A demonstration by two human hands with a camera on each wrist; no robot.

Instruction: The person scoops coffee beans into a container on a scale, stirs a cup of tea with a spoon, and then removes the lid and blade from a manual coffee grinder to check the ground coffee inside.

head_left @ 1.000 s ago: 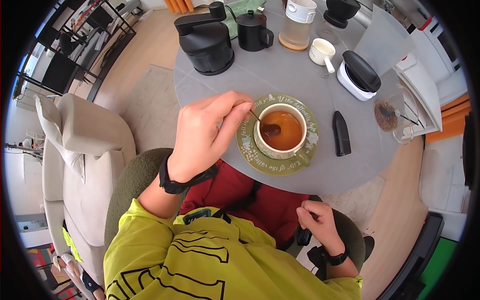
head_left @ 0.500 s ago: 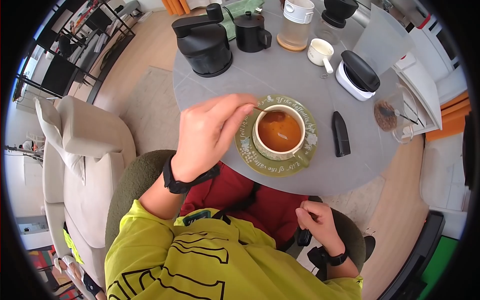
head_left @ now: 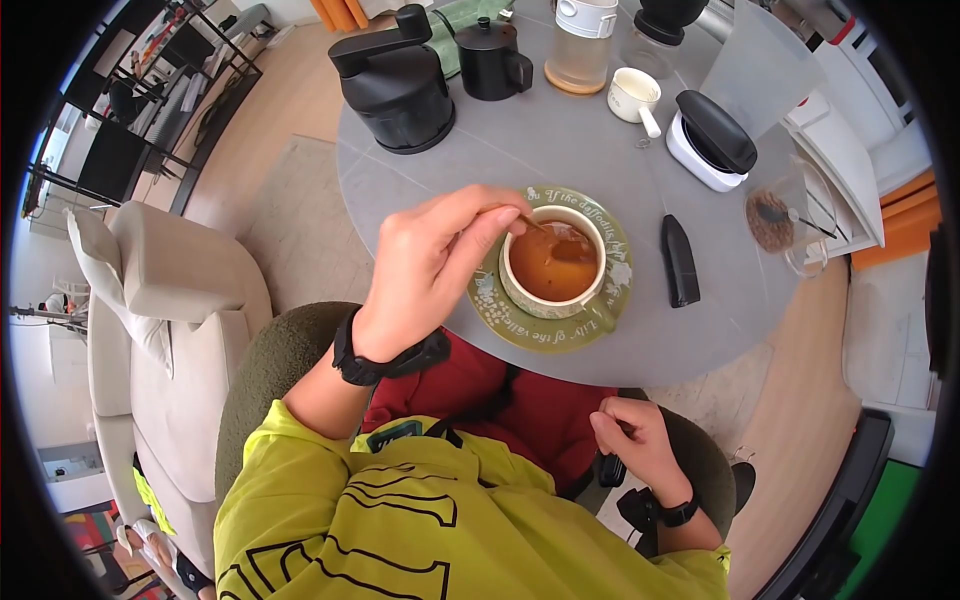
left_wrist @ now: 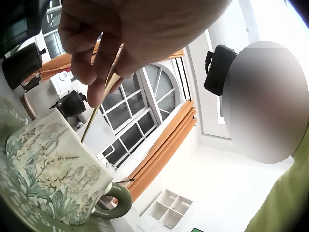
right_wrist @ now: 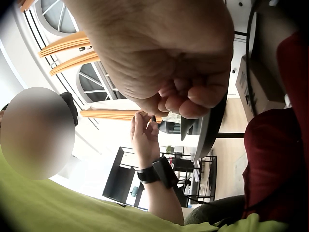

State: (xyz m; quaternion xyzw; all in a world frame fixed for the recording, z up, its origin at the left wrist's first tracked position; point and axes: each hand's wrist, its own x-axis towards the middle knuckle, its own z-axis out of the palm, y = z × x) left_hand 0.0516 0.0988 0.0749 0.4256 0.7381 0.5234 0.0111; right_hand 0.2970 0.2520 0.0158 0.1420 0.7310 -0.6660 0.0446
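Between thumb and fingers, my left hand [head_left: 435,260] pinches the thin handle of a spoon [head_left: 538,225]. The spoon's bowl dips into amber liquid [head_left: 548,278] in a cup [left_wrist: 58,169] with a floral pattern and green handle. That cup stands on a green saucer [head_left: 488,312] with white lettering, close to the table's near edge. In the left wrist view, the spoon's slim handle slants down behind the cup rim. My right hand [head_left: 637,437] is below the table edge by my lap, its fingers loosely curled round nothing.
On the grey table [head_left: 480,165], a black hand-crank container [head_left: 395,95], a black lidded pot [head_left: 490,60] and a glass jar [head_left: 580,50] stand behind. Rightward are a small white pan [head_left: 633,95], a black-and-white device [head_left: 712,145], a black slim object [head_left: 679,262] and a clear jug [head_left: 785,215].
The spoon has moved inside the cup, from the left side past the back toward the back right, with my left hand shifting slightly right. My right hand stays in place.
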